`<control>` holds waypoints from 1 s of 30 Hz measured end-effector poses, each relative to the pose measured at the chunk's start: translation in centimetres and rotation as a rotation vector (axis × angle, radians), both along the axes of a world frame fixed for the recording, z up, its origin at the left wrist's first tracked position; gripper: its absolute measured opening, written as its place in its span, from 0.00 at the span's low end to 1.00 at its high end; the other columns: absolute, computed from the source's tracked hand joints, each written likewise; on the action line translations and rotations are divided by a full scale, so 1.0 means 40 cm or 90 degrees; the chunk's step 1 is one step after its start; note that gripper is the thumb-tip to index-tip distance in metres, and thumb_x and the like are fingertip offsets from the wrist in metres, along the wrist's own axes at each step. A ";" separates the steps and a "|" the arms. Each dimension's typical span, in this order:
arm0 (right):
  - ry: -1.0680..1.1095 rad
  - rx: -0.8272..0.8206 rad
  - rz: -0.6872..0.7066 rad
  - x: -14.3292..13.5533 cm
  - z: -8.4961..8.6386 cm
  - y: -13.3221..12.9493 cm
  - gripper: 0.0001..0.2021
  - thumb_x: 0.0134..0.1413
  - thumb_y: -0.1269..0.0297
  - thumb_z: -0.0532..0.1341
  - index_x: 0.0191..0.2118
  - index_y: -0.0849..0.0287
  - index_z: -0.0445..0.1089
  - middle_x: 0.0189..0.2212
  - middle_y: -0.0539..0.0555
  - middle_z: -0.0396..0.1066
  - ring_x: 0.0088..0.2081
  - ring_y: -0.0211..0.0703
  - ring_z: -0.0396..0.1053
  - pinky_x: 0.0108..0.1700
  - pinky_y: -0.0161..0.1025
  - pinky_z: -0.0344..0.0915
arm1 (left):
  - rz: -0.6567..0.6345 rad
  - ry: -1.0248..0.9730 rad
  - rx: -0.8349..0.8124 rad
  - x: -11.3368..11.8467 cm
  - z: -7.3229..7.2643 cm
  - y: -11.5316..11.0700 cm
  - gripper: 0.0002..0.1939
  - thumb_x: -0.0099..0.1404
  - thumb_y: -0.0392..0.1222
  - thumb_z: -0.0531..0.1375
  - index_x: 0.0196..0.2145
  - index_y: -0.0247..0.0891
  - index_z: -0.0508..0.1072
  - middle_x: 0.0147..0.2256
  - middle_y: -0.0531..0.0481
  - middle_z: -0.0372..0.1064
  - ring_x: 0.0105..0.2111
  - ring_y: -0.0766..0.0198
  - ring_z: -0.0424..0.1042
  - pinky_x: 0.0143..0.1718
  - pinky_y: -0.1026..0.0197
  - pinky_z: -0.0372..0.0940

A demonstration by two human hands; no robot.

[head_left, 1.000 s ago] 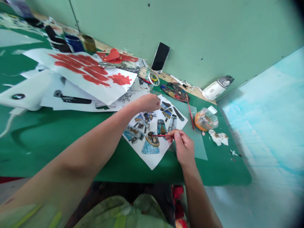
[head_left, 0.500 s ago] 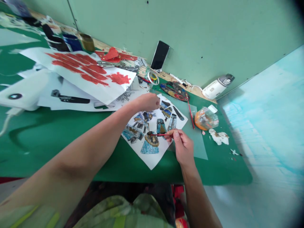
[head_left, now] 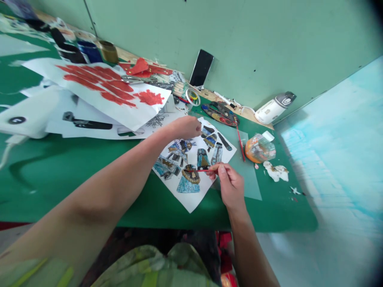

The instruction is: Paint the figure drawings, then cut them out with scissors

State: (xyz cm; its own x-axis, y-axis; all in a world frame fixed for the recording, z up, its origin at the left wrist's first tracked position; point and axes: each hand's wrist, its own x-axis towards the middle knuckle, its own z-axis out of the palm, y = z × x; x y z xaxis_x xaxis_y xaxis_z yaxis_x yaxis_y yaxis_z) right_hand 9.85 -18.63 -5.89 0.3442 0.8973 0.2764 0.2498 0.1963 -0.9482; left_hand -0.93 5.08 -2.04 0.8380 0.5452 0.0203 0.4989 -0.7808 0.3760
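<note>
The sheet of painted figures (head_left: 190, 202) lies askew on the green desk (head_left: 278, 211), one corner pointing at the person's body. Over its lower right edge I see the right hand (head_left: 231, 185), its grip clamped on a thin red paintbrush (head_left: 200, 170), thumb uppermost. The brush reaches leftward across the sheet, its tip at the brown-and-blue figure (head_left: 188, 186) toward the near corner; whether the bristles touch, I can't tell from here. The left hand (head_left: 187, 126) rests across the sheet's far left edge, fingers curled together, and I can't see whether that grip pinches anything. Just beyond the sheet sits a paint-smeared palette (head_left: 220, 114), and a second red brush (head_left: 240, 139) slants down from it, on the sheet's right. Farther right of the sheet stands a clear plastic cup (head_left: 260, 148) stained orange, with a crumpled white scrap (head_left: 277, 172) near it. Well behind the sheet a phone (head_left: 202, 67) leans at the wall (head_left: 269, 48); to the sheet's left lies paper with red strokes (head_left: 134, 115).
</note>
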 end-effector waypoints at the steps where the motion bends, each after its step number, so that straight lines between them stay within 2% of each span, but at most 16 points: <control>1: -0.005 -0.002 0.000 0.000 0.001 0.000 0.14 0.70 0.58 0.56 0.38 0.56 0.76 0.30 0.52 0.77 0.31 0.41 0.73 0.35 0.40 0.70 | 0.000 0.000 0.000 0.000 0.000 0.000 0.13 0.62 0.43 0.56 0.34 0.39 0.81 0.35 0.46 0.79 0.33 0.60 0.72 0.33 0.60 0.60; 14: -0.028 -0.020 -0.004 0.005 0.000 -0.003 0.15 0.70 0.56 0.55 0.38 0.56 0.76 0.30 0.53 0.77 0.31 0.42 0.73 0.35 0.40 0.70 | -0.004 -0.002 -0.004 0.000 -0.002 0.005 0.13 0.62 0.44 0.56 0.34 0.40 0.80 0.34 0.46 0.79 0.33 0.60 0.72 0.33 0.61 0.60; 19: 0.000 0.007 -0.010 0.008 -0.003 -0.010 0.14 0.70 0.58 0.56 0.38 0.56 0.76 0.29 0.52 0.77 0.30 0.41 0.72 0.35 0.40 0.70 | -0.009 -0.014 -0.008 -0.003 0.001 0.002 0.12 0.62 0.43 0.56 0.33 0.38 0.80 0.34 0.44 0.79 0.32 0.60 0.72 0.33 0.60 0.60; 23: 0.039 0.029 -0.036 0.015 -0.018 -0.010 0.14 0.70 0.57 0.56 0.37 0.56 0.76 0.29 0.52 0.76 0.29 0.41 0.71 0.34 0.40 0.68 | -0.008 -0.009 -0.012 -0.003 0.003 0.000 0.11 0.62 0.43 0.56 0.32 0.38 0.79 0.33 0.45 0.79 0.31 0.61 0.71 0.32 0.61 0.59; 30: 0.049 0.010 -0.092 0.027 -0.037 -0.006 0.15 0.68 0.53 0.57 0.36 0.57 0.75 0.31 0.53 0.76 0.29 0.42 0.71 0.33 0.40 0.67 | -0.008 -0.009 -0.016 -0.001 -0.005 0.007 0.13 0.62 0.43 0.56 0.35 0.39 0.81 0.35 0.45 0.79 0.33 0.59 0.72 0.34 0.60 0.59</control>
State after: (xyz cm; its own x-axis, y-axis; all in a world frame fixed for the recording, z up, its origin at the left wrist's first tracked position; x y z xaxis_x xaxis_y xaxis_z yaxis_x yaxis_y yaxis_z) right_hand 10.93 -18.89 -7.35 0.4901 0.8327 0.2576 0.2038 0.1778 -0.9627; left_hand -0.97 5.37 -2.24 0.8446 0.5351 0.0183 0.4837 -0.7773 0.4022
